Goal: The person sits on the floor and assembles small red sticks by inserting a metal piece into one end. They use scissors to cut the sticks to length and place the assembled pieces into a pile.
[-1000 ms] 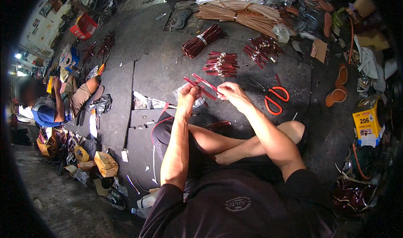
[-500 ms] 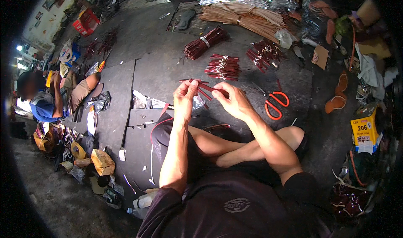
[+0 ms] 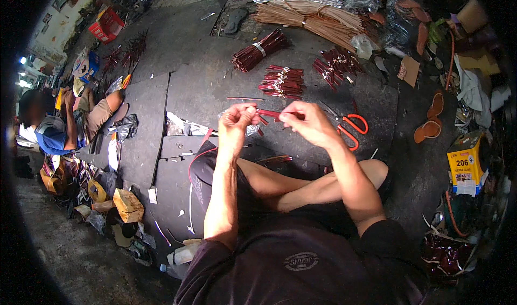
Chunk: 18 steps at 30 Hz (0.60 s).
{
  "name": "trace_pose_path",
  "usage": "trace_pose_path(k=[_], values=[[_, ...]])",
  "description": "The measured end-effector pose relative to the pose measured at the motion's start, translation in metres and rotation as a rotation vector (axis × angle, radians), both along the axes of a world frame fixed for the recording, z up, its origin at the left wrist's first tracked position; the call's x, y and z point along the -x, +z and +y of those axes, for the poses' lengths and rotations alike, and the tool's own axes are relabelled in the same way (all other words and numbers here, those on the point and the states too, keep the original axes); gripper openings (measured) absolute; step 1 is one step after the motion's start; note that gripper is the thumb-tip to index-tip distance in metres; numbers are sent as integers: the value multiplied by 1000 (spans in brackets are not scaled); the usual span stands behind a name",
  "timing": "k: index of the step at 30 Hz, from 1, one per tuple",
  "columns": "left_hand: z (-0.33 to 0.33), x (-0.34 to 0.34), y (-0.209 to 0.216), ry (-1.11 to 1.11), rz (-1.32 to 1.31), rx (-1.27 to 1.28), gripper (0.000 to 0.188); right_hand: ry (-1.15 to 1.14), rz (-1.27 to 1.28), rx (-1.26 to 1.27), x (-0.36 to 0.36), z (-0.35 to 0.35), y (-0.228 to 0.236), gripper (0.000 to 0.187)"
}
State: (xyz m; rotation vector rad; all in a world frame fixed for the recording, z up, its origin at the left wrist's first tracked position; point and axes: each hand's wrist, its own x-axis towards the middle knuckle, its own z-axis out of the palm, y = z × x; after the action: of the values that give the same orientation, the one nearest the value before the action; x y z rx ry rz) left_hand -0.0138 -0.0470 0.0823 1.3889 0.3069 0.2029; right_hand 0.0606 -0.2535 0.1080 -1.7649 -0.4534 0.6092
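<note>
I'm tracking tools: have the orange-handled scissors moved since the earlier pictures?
No, the orange-handled scissors show no visible shift either way, judged against the middle pile of dark red strips.

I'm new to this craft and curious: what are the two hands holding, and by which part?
A red strip: the right hand pinches it, seemingly near its right end; the left hand holds it further left, exact spot hidden.
</note>
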Motion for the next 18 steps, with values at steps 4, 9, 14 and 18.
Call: trace_pose_path(k=[4,9,14,18], values=[[9,-6,-6,30,19,123,19,-22,95,-93,-6,-28,1,23],[12,-16,-41,133,-18,446,18,-221,286,-279,-29,-44,-20,22],[-7,-23,-59,32,95,300,21,-352,371,-124,-26,-38,-25,30],[-26,-34,-74,39,153,297,24,-231,264,-138,-37,-45,-59,27]])
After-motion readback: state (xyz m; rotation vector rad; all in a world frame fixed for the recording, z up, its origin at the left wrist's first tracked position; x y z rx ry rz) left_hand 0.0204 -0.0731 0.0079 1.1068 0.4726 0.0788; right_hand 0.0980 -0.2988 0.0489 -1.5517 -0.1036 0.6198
